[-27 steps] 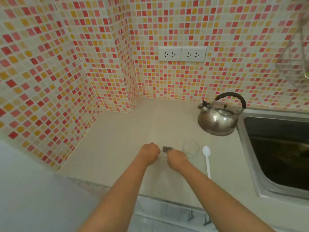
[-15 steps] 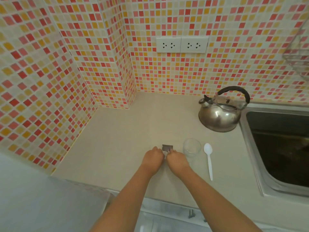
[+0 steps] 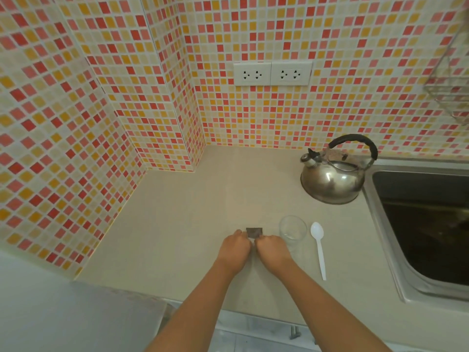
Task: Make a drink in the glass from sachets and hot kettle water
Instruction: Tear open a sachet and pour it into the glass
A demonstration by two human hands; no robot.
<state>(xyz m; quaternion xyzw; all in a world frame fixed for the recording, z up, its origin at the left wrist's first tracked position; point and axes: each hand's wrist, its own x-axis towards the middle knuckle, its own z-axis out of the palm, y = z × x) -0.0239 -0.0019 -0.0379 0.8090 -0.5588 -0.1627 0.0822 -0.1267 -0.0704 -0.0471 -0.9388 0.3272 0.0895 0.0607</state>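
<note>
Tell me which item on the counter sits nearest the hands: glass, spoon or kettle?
The glass, just beside the right hand; spoon lies farther right, kettle farthest back.

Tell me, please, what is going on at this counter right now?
A person is making a drink. Both hands, the left hand and the right hand, pinch a small dark sachet between them above the counter, apparently to tear it open. Just right of the sachet stands a clear glass that looks empty, with a white spoon lying beside it. The kettle sits untouched further back, next to the sink.
</note>
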